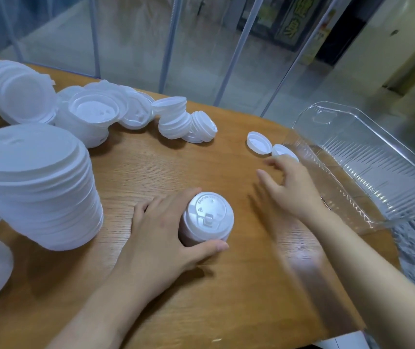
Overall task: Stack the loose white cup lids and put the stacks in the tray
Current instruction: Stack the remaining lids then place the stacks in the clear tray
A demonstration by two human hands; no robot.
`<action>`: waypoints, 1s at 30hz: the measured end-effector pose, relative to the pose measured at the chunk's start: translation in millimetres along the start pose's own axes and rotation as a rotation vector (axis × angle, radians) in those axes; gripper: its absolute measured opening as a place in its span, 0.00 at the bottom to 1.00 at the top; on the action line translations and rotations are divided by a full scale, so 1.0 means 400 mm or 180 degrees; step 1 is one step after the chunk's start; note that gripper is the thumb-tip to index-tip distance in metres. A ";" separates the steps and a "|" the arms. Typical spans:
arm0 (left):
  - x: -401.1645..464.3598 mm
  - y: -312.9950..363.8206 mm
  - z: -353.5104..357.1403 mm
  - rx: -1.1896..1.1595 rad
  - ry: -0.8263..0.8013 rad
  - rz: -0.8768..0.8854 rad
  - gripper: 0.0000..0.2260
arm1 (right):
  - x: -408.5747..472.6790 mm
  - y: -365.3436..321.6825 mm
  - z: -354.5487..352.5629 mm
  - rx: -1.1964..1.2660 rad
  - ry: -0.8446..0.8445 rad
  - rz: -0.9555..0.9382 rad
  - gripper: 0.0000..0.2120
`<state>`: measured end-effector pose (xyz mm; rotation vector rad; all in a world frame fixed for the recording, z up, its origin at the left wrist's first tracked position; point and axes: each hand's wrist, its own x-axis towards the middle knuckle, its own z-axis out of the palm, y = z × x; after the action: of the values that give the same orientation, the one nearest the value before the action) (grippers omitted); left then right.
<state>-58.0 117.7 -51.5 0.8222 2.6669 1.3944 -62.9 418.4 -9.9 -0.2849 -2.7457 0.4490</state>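
1. Tray (387, 157): clear plastic, far right of the table (226, 285), nothing in it that I can see; no stack placed yet
2. Big lid stack (37, 187) at left plus a tumbled lid pile (95, 114) along the back edge; I read that as most of the stacking not done yet
3. Small stack (205, 219) centre front, sip-hole side up; this is the one being built, so I judge the step is gathering loose lids onto it
4. Left hand (161, 230): curled round the small stack, thumb on the near side and fingers round the far side, holding it upright on the table
5. Right hand (289, 187): reaching toward the two loose lids beside the tray, motion-blurred, fingers spread and lightly bent, holding nothing that I can see. Arm comes in from lower right, low over the table
6. Loose lid (259, 143): lies hollow side up, clear of the hand. Second lid (283, 151): at the fingertips, partly hidden by them; I can't tell contact
7. Next move, my call: pinch the nearer lid by the rim, carry it over, turn it to match the stack and seat it. Tray wall is close, so watch that the fingers don't knock it
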 end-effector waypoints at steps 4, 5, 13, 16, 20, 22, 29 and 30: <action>-0.006 0.008 -0.004 -0.0061 -0.0053 -0.0121 0.41 | 0.103 0.144 0.013 -0.0901 0.0087 0.0412 0.19; -0.006 0.009 -0.007 -0.0080 -0.0085 -0.0180 0.42 | 0.118 0.161 0.014 -0.0975 0.0133 0.0446 0.19; -0.003 0.001 -0.003 0.0148 -0.0183 -0.0163 0.41 | 0.156 0.196 0.032 -0.0959 0.0083 0.0668 0.13; -0.004 0.006 -0.007 0.0117 -0.0185 -0.0163 0.36 | 0.144 0.181 0.027 -0.0925 0.0118 0.0642 0.09; -0.005 0.015 -0.010 0.0076 -0.0208 -0.0179 0.35 | 0.094 0.126 -0.003 -0.0705 0.0377 0.0381 0.07; -0.006 0.016 -0.010 0.0040 -0.0164 -0.0136 0.36 | 0.060 0.084 -0.033 -0.0397 0.0479 0.0248 0.06; -0.002 0.004 -0.003 0.0049 -0.0116 0.0034 0.39 | -0.091 -0.138 -0.148 0.1196 0.0088 0.0058 0.06; -0.001 0.002 -0.001 0.0056 -0.0103 0.0040 0.40 | -0.112 -0.169 -0.158 0.1550 -0.0024 0.0106 0.06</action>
<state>-57.5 117.6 -50.6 0.8571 2.6584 1.3501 -8.2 361.7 55.8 -0.2012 -2.5352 1.0989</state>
